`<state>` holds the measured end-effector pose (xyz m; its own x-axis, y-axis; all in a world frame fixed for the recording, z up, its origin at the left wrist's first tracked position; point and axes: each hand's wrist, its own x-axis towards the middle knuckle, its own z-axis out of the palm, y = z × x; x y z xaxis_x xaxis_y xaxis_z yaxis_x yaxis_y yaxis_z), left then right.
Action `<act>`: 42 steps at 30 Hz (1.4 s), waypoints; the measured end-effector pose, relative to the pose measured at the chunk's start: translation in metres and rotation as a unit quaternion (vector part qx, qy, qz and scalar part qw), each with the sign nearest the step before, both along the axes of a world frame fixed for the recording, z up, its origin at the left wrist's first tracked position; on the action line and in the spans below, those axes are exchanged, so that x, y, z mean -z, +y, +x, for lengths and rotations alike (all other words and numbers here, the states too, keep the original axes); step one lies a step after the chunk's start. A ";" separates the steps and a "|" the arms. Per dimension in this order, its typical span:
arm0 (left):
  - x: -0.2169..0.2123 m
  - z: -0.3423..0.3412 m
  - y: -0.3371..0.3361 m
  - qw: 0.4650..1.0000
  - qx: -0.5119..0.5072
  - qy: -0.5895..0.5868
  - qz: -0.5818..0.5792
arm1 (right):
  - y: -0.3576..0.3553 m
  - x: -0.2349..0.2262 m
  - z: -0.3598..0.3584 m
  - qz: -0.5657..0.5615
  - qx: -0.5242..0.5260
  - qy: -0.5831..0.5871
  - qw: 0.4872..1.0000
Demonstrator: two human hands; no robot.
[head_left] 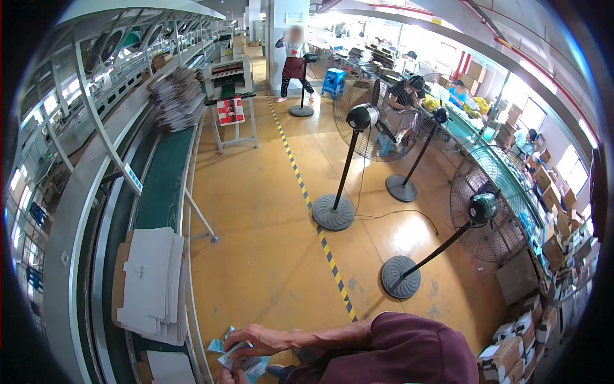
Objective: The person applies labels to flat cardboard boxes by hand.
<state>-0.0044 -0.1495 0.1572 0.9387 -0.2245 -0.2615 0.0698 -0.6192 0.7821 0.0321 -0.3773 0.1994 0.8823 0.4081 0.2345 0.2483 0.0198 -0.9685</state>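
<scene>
Maroon sleeve (409, 349) fills the bottom centre of the frame, its forearm reaching leftward to the right hand (256, 339). That hand's grip is closed on small light-blue packets (240, 361) at the bottom edge, just right of the conveyor rail. The left hand (225, 377) barely shows below them at the frame's bottom edge; I cannot tell its grip. Flat white cartons (150, 281) lie stacked on the green conveyor belt (163, 179) at lower left, near the hands. Three pedestal fans (345, 160) stand on the yellow floor (256, 211) at centre and right. Another person (294, 57) stands at the top centre.
</scene>
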 end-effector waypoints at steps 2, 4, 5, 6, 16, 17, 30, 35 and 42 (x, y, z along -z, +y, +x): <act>-0.007 0.000 0.000 0.998 0.006 0.021 0.061 | 0.000 -0.003 -0.001 -0.001 -0.001 -0.007 1.000; -0.011 0.000 0.000 0.991 0.012 0.043 0.122 | 0.001 -0.004 -0.002 -0.002 -0.001 -0.015 1.000; -0.011 -0.001 0.000 0.992 0.011 0.043 0.122 | 0.002 -0.003 -0.002 -0.007 -0.003 -0.010 1.000; -0.011 -0.003 -0.002 0.996 0.002 0.025 0.084 | 0.002 -0.003 -0.003 -0.012 -0.004 -0.006 1.000; 0.001 -0.015 -0.006 0.987 -0.038 -0.106 -0.110 | 0.003 -0.004 -0.004 0.001 -0.025 -0.007 1.000; -0.010 -0.014 -0.012 0.987 -0.047 -0.105 -0.109 | 0.001 -0.005 -0.006 -0.002 -0.016 0.012 1.000; -0.028 -0.019 -0.033 0.979 -0.081 -0.131 -0.136 | 0.000 -0.002 -0.007 -0.128 0.052 -0.037 0.990; -0.032 -0.019 -0.046 0.970 -0.099 -0.073 -0.211 | -0.001 -0.010 -0.009 -0.040 0.010 0.083 0.996; -0.021 -0.026 -0.039 0.964 -0.144 -0.042 -0.222 | 0.010 -0.009 0.001 -0.082 -0.006 0.040 0.996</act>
<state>-0.0305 -0.1888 0.1783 0.9924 -0.0244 -0.1207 0.1141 -0.1869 0.9757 0.0331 -0.3674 0.2084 0.8899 0.4465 0.0938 0.1719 -0.1376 -0.9755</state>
